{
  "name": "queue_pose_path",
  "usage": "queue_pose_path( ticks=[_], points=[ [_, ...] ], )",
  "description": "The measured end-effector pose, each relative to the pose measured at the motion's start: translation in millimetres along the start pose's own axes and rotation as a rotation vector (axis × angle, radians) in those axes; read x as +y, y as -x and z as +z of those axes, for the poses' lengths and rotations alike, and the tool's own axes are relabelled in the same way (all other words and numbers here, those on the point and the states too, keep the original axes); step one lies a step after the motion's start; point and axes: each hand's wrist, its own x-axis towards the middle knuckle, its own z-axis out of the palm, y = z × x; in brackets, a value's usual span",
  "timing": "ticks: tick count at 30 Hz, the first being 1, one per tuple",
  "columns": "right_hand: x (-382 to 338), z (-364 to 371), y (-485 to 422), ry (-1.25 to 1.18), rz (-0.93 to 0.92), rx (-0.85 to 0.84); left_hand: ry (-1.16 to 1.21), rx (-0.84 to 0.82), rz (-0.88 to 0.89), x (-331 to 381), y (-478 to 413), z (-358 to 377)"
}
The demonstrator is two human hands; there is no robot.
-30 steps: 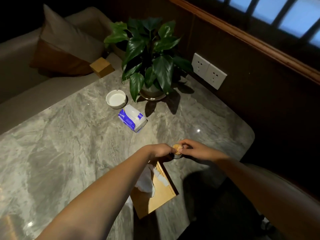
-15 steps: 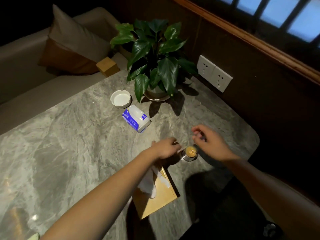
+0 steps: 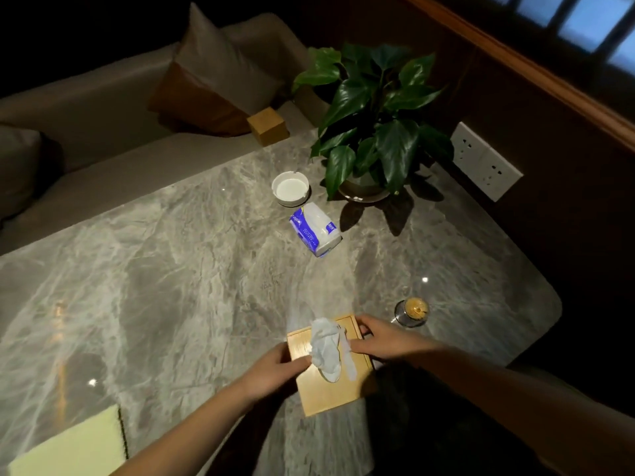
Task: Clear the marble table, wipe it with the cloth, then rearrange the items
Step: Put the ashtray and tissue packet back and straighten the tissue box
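Your wooden tissue box [image 3: 331, 376] sits at the near edge of the marble surface [image 3: 165, 269], toward its near right corner, with its near end reaching that edge. To the left of it the surface lies bare across the middle, out to a pale green notebook [image 3: 68, 444] at the near left edge. Your left hand [image 3: 275, 369] grips the box's left side and your right hand [image 3: 385, 341] grips its right side, fingers [image 3: 364, 329] half curled and pressed against the wood. The box's long axis runs from the near edge toward the far edge, tilted slightly leftward; a white tissue [image 3: 328, 345] sticks up from its top. Just right of the box, near the rounded right corner, stands a toothpick holder [image 3: 412, 312], apart from your right hand. Toward the far right corner sit a blue tissue pack [image 3: 314, 230], a white ashtray [image 3: 290, 187] and a potted plant [image 3: 374, 132], all well apart from the box.
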Motion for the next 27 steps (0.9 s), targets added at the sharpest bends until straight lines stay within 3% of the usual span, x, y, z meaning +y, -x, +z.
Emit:
queue_pose_path(
  ticks=[4,8,14,22,27],
  points=[
    [-9,5,11,-0.054,-0.04,-0.036,0.065,0.027,0.08,-1,-5,16],
    [-14,13,20,-0.18,-0.095,-0.024,0.072,0.096,0.039,-5,-11,9],
    [0,21,6,-0.378,-0.059,0.145,-0.004,0.187,0.014,12,-32,-8],
    [-26,20,-7,-0.976,0.198,0.328,-0.162,0.157,0.092,75,-83,-36],
    [-42,8,-13,-1.231,0.198,0.411,-0.341,0.074,0.171,114,-113,-44]
  ],
)
